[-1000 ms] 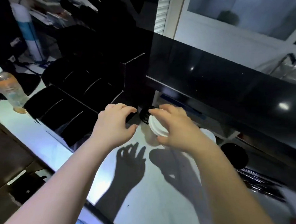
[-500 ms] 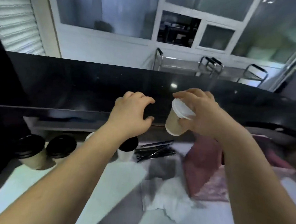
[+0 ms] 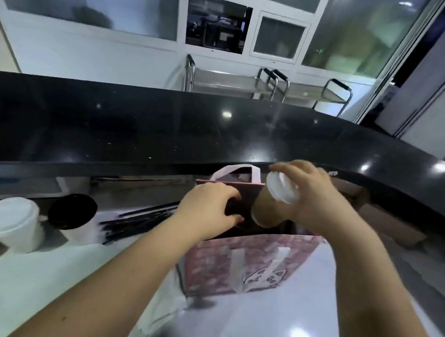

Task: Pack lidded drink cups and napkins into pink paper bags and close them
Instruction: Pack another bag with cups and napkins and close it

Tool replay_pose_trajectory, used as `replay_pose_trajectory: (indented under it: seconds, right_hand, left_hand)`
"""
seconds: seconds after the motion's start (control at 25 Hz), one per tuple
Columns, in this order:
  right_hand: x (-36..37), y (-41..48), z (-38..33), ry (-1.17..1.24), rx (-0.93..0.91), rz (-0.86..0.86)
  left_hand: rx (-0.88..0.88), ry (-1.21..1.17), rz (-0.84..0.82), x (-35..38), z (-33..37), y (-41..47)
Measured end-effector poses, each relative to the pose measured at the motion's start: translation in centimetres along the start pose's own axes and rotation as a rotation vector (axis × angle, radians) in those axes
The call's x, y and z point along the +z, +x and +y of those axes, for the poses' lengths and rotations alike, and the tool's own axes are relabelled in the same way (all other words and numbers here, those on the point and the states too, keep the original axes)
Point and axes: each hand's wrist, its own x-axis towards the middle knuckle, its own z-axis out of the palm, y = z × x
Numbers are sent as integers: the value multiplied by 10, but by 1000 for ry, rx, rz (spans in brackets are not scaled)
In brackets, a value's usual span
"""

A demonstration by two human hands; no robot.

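Black polished stone makes the raised counter point(image 3: 166, 127) that runs across the whole view, with lamp glints on it. Below it, nearer the person, lies the white worktop point(image 3: 37, 274). Beyond the counter, steel trolleys point(image 3: 248, 83) stand against a white wall.

Right of middle on the worktop the pink bag point(image 3: 252, 260) stands upright with its mouth open. Its near face carries a cat-like print, and its far handle point(image 3: 256, 176) rises in a pale loop.

Both forearms reach in from the bottom edge. The right hand point(image 3: 316, 201) is clamped round a brown cup point(image 3: 266, 211), fingers wrapped over its upper part and its white lid point(image 3: 283, 189). The cup is tilted, lid up and to the right, base down and to the left over the bag's mouth. Whether the base is already below the rim cannot be told.

The left hand point(image 3: 208, 209) sits at the bag's left rim, just beside the cup, with fingers and thumb curled toward each other round a dark gap. Whether it pinches the rim cannot be told.

Two more cups stand at the far left of the worktop, well apart from the bag: a white-lidded cup point(image 3: 9, 224) and, just to its right, a black-lidded cup point(image 3: 72, 211). Between that one and the left hand lies a loose bundle of black straws point(image 3: 138, 223), blurred.
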Motion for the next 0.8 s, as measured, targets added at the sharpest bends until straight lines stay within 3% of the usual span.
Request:
replay_pose_trajectory:
  seconds: [0.24, 0.44, 0.64, 0.8]
  right_hand:
    - [48, 5, 31, -120, -161, -259]
    - [47, 17, 50, -210, -172, -230]
    - [51, -1, 29, -174, -350, -102]
    - [53, -2, 30, -254, -243, -262]
  left_hand:
    - [-55, 227, -159, 26, 10, 12]
    - [-127, 228, -234, 41, 10, 8]
    - [-188, 250, -219, 41, 11, 19]
    - [-141, 245, -261, 37, 16, 17]
